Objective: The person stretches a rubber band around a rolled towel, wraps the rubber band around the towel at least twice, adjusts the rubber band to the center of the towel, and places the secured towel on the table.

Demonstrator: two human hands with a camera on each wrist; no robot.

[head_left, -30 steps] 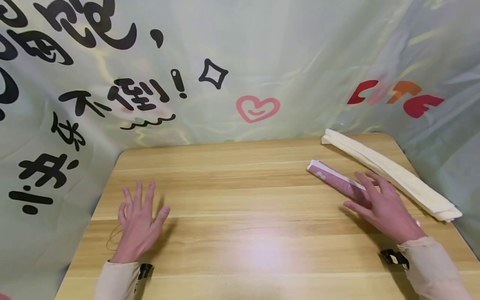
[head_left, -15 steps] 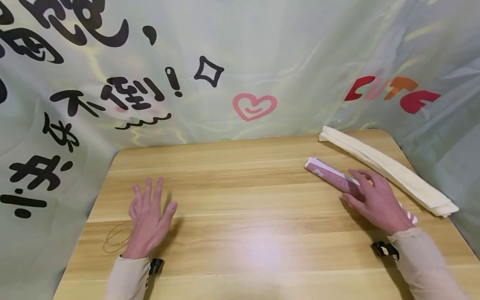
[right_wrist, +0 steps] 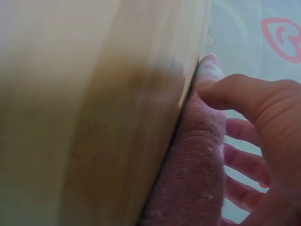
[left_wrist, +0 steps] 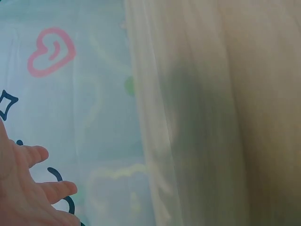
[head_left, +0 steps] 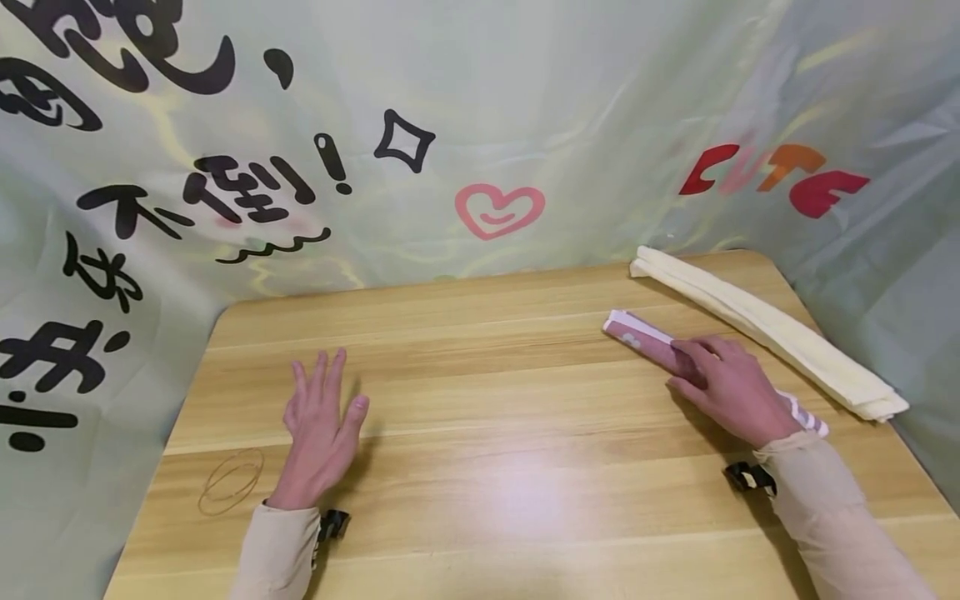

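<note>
Purple cloth gripped by right hand; cream cloth alongside; left hand loose, near thin loops.

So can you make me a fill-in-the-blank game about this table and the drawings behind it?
1. Of the purple cloth and the cream cloth, the right hand touches only the ____ one.
2. The thin loops on the table lie far from the right hand and close to the ____ one.
3. The smiling pink drawing on the backdrop is a ____.
4. The colourful letters spell ____.

Missing words: purple; left; heart; CUTE.
</note>
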